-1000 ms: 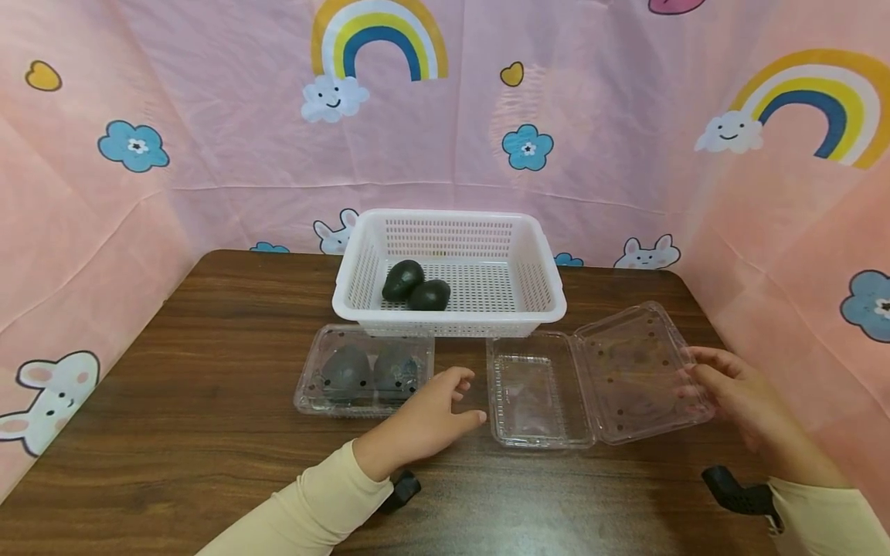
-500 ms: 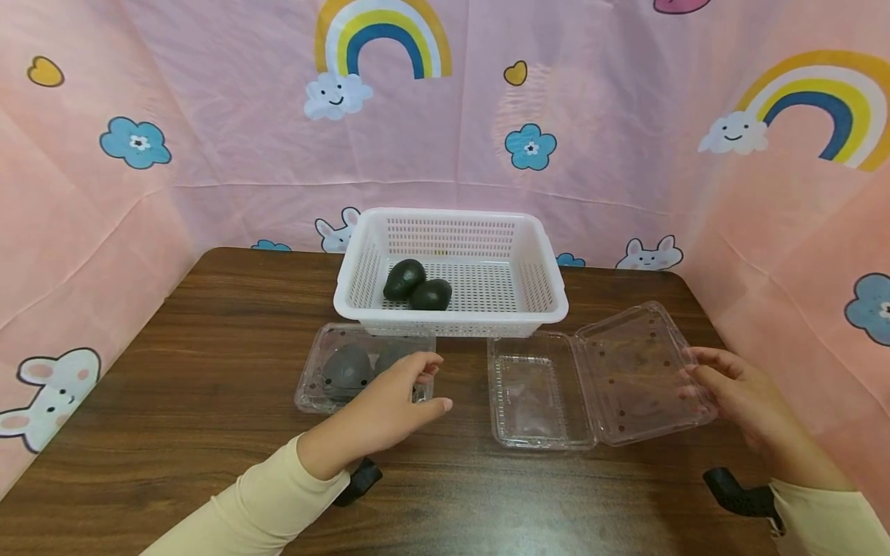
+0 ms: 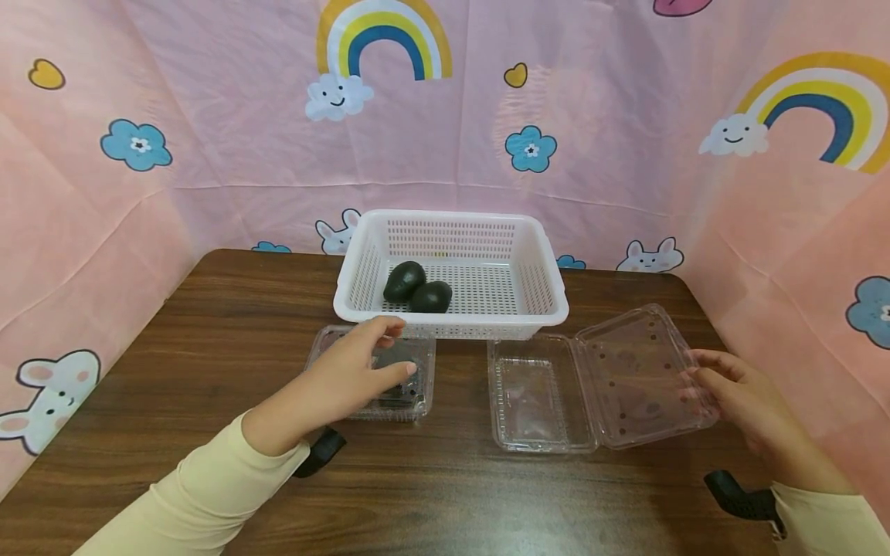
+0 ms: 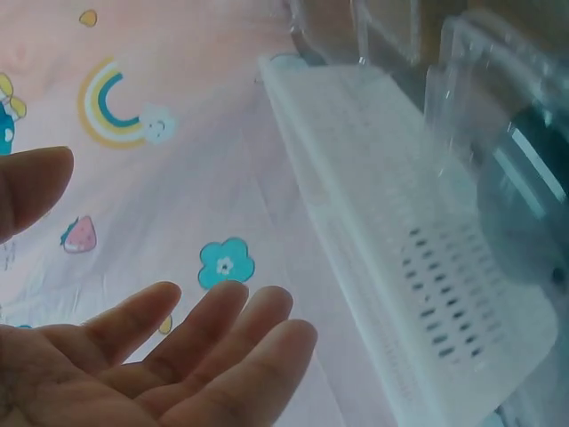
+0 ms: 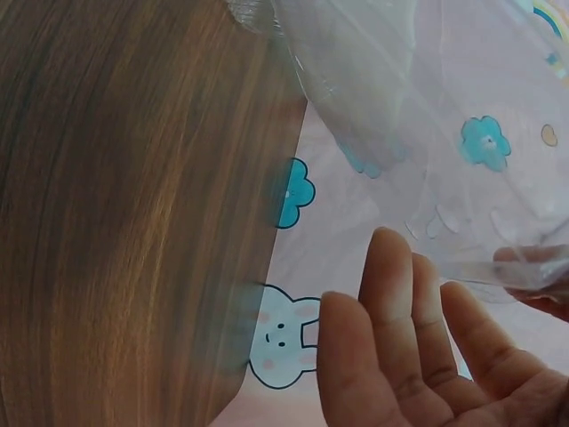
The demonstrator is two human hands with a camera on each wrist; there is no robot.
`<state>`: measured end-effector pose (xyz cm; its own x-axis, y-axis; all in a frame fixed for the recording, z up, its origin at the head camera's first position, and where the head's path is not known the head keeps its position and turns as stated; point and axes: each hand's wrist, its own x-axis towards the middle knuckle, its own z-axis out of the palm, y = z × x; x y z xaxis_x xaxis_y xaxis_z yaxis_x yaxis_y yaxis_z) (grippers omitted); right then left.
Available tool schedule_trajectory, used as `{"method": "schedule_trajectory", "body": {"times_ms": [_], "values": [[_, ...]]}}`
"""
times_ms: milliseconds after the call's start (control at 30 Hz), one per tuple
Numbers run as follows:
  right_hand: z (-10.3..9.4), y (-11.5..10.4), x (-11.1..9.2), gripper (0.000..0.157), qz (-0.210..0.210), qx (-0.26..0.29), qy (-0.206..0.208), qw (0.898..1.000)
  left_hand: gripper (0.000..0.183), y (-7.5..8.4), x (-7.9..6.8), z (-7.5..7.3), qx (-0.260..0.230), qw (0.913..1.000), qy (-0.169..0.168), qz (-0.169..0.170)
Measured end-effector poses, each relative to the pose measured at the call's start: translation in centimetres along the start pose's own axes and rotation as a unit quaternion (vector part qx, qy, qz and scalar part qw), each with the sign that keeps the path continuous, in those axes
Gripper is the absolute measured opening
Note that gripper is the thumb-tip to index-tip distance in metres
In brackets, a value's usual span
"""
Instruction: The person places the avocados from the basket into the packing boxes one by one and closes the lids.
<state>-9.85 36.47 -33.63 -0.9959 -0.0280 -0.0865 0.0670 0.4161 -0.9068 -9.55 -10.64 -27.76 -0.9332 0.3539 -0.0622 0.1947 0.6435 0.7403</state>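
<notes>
My left hand [image 3: 337,382] is above a closed clear plastic clamshell [image 3: 424,386], its fingers relaxed and thumb apart, with nothing in its grasp. Dark avocados [image 4: 529,191] show through that clamshell; the hand covers part of it in the head view. On the right lies a second clear clamshell [image 3: 531,401], opened out, with nothing in its base. My right hand [image 3: 747,394] holds the outer edge of its lid [image 3: 629,378] between thumb and fingers; the lid leans up. In the right wrist view the thumb [image 5: 538,276] is at the lid edge, the other fingers extended.
Behind the clamshells stands a white perforated basket [image 3: 452,316] with two avocados [image 3: 405,282] at its left side. All rests on a dark wooden table [image 3: 445,502]. A pink patterned cloth [image 3: 605,100] encloses the back and sides.
My left hand has moved leftward and slightly up, from beside the opened clamshell to over the closed one. My right hand and the lid have stayed almost still.
</notes>
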Motion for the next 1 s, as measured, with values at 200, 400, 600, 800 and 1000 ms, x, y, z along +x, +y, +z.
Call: {"method": "schedule_trajectory", "body": {"times_ms": [200,400,600,800,1000], "values": [[0.0,0.0,0.1,0.026,0.010,-0.016,0.001,1.000,0.061,0.2,0.3,-1.2,0.002,1.0000,0.009,0.002],[0.0,0.1,0.2,0.026,0.011,-0.011,0.001,1.000,0.060,0.3,1.0,-2.1,0.012,0.9998,0.014,0.002],[0.0,0.0,0.2,0.028,0.010,-0.007,0.002,1.000,0.061,0.1,2.2,-3.2,0.021,0.9997,0.012,-0.007],[0.0,-0.2,0.2,0.020,0.016,-0.028,0.006,0.999,0.061,0.1,3.6,-4.7,0.047,0.9987,0.015,-0.014],[-0.1,-0.7,0.1,0.048,0.041,-0.059,-0.001,0.997,0.063,0.2,4.8,-5.8,0.057,0.9978,0.007,-0.033]]}}
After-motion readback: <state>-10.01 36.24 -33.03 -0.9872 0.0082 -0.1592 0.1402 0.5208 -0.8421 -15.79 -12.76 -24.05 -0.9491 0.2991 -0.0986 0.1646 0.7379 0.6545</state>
